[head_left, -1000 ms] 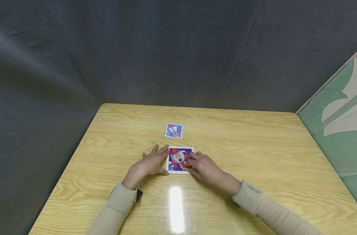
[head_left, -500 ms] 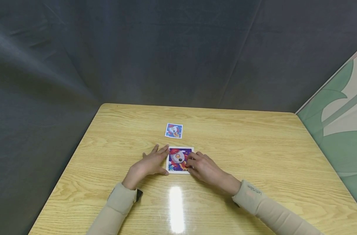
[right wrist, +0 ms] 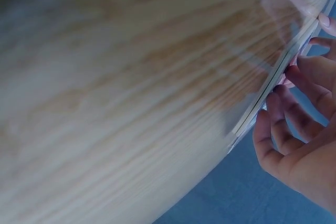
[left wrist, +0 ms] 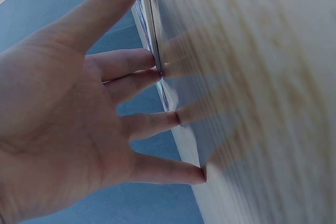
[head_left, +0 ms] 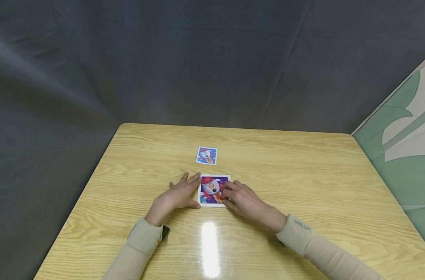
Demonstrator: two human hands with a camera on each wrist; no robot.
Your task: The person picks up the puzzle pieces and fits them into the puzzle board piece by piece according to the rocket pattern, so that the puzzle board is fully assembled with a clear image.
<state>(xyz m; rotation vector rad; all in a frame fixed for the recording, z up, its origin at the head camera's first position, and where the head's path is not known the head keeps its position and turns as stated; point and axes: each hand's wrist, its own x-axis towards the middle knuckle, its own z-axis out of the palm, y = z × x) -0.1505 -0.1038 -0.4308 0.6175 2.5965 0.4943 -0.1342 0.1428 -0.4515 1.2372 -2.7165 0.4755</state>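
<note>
A square picture board (head_left: pixel 210 187), white-bordered with a cartoon rocket on purple, lies flat on the table between my hands. My left hand (head_left: pixel 177 194) is spread along its left side, with the thumb at the lower corner and the forefinger at the upper one. In the left wrist view, the other fingertips (left wrist: pixel 197 174) rest on the tabletop. My right hand (head_left: pixel 245 200) has bent fingers at the board's right side, with thumb and forefinger over the picture. Whether a separate piece is between them is hidden. The right wrist view shows curled fingers (right wrist: pixel 278 129) along the board's layered edge (right wrist: pixel 270 80).
Behind the board lies a smaller card (head_left: pixel 207 155) with a similar rocket picture. The wooden table (head_left: pixel 303 167) reflects a bright light strip in front of the board. A dark curtain (head_left: pixel 212 66) hangs behind, and a green leaf-patterned panel (head_left: pixel 408 155) stands at the right.
</note>
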